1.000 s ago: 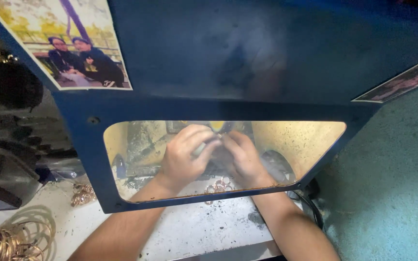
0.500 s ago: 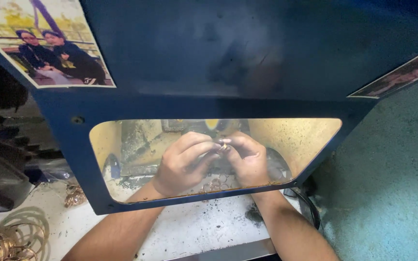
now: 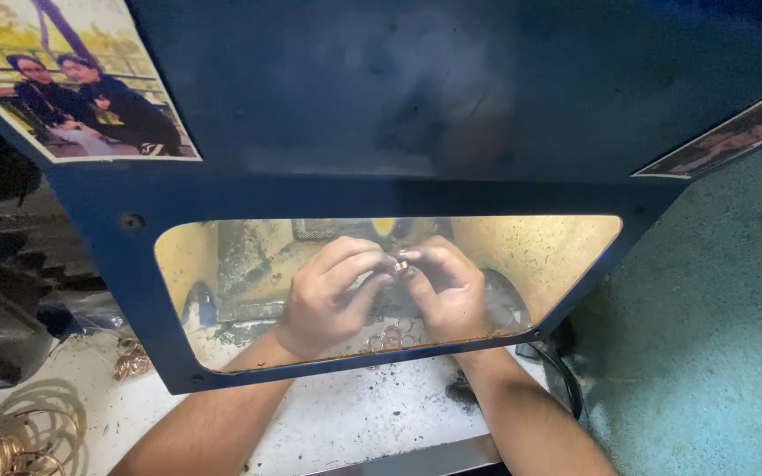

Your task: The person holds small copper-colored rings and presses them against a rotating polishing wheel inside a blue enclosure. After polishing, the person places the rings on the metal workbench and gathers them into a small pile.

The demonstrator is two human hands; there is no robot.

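Through the clear window of a dark blue shield point(image 3: 381, 176) I see both my hands working close together. My left hand point(image 3: 328, 295) and my right hand point(image 3: 447, 286) pinch a small gold-coloured ring point(image 3: 401, 264) between their fingertips, held up in front of a yellowish machine body point(image 3: 249, 256). Several more gold rings point(image 3: 390, 337) lie on the bench just under my hands. My forearms reach in from below the shield.
A pile of thin gold bangles point(image 3: 11, 441) lies at the lower left on the white, speckled bench point(image 3: 354, 423). More small rings point(image 3: 132, 360) sit left of the shield. Photographs point(image 3: 81, 79) are stuck on the shield. A teal wall point(image 3: 716, 353) stands at right.
The view has shifted slightly. My fingers have brought the ring up between both hands' fingertips; the hands stay in the same spot behind the window.
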